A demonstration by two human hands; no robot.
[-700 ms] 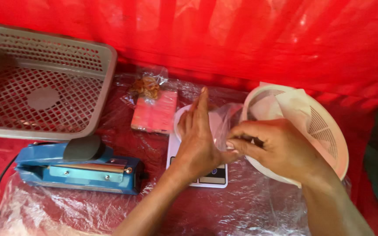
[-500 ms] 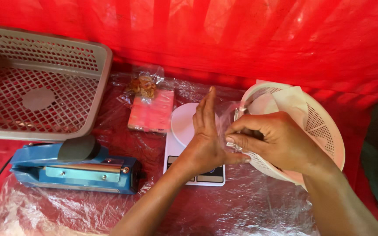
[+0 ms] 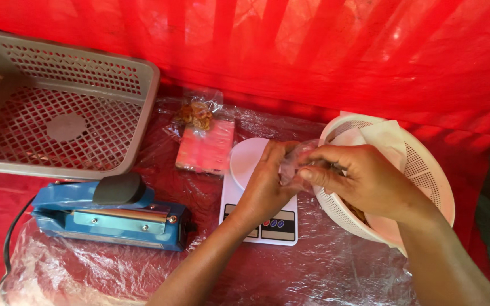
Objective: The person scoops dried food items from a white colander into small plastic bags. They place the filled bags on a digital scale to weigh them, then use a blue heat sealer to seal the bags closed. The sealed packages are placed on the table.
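I observe both hands closed on a small clear plastic bag (image 3: 291, 164), held above the white digital kitchen scale (image 3: 256, 192) and touching the rim of the white perforated plastic colander (image 3: 426, 175). My left hand (image 3: 265, 184) grips the bag from the left; my right hand (image 3: 364, 178) pinches its mouth. On the plastic-covered red desk (image 3: 324, 266) lie a blue impulse heat sealer (image 3: 109, 215), a grey perforated plastic basket (image 3: 58, 107) and a pink stack of bags (image 3: 206, 148).

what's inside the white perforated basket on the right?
The white basket holds white paper at the back and a little brown food near its front wall. The right hand covers the rest.
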